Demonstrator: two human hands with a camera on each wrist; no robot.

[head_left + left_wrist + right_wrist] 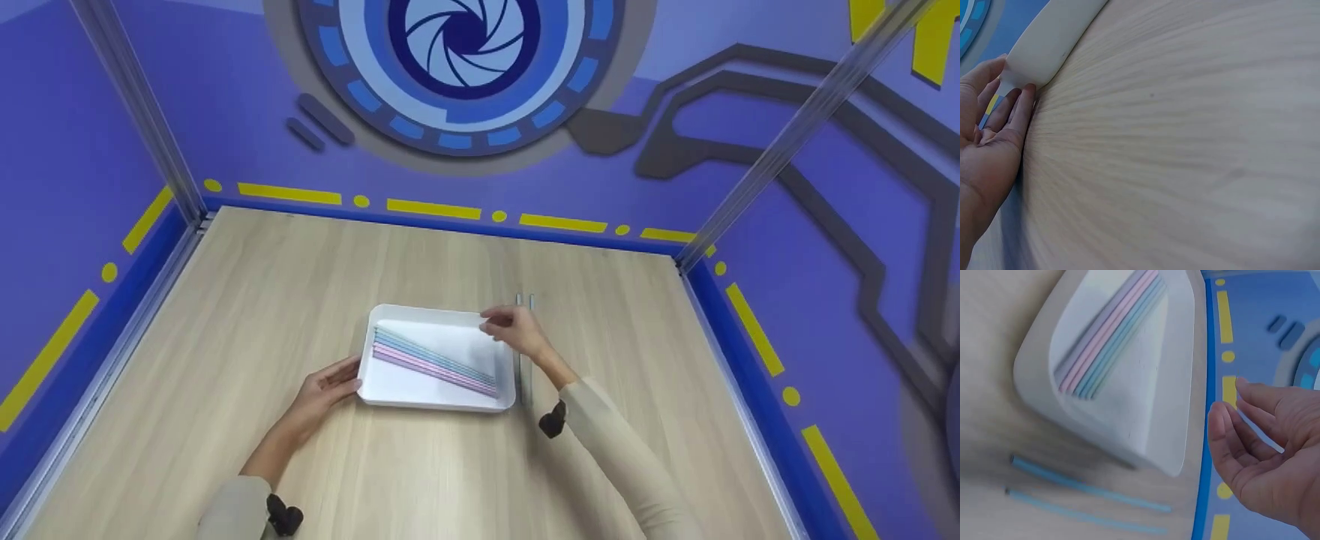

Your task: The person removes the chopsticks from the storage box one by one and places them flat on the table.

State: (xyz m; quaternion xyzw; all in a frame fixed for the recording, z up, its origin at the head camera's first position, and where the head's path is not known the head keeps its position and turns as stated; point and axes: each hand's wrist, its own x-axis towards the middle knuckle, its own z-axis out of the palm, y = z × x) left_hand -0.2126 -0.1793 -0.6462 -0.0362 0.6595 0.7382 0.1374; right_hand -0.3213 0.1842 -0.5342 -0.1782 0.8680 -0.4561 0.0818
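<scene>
Seemingly steadying the tray [454,334] of sticks [435,363], the left hand [321,395] touches it, fingers extended; the empty right hand [521,331], fingertips parted, likely needs closing next

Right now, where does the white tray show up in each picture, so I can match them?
Head: the white tray sits just below the picture's middle.
Left wrist: upper left, with only part of its outside showing.
Right wrist: upper left to centre, cut off by the top edge.
Shared landmark: the round blue wall design, at top centre, top-left corner and right edge respectively.
</scene>
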